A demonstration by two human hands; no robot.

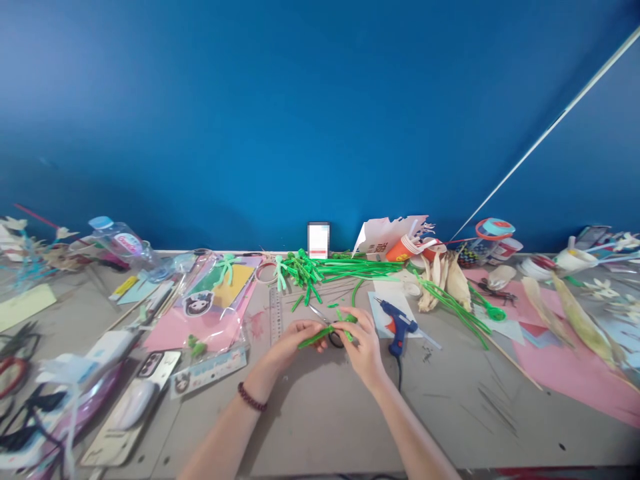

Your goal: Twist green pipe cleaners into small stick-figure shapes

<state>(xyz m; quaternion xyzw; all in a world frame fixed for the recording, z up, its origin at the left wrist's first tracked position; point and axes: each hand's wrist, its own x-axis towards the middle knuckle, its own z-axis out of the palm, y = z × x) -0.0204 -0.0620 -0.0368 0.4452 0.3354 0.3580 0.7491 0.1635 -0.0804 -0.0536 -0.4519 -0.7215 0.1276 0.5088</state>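
Note:
My left hand point(295, 337) and my right hand point(363, 343) meet over the middle of the grey table point(325, 413). Both pinch a green pipe cleaner piece point(323, 332) that runs between them, slightly tilted. My right fingers curl round its bent upper end. Scissors point(327, 327) lie on the table just behind the hands, partly hidden by them. A heap of green pipe cleaners point(320, 270) lies farther back. A dark bead bracelet point(250, 398) circles my left wrist.
A blue glue gun point(397, 327) lies right of my right hand, its cord running toward me. A ruler point(275, 313), pink packets point(210, 307), a phone point(155, 365) and a mouse point(133, 403) lie left. Dried husks point(443, 277), cups and pink paper point(575, 360) lie right.

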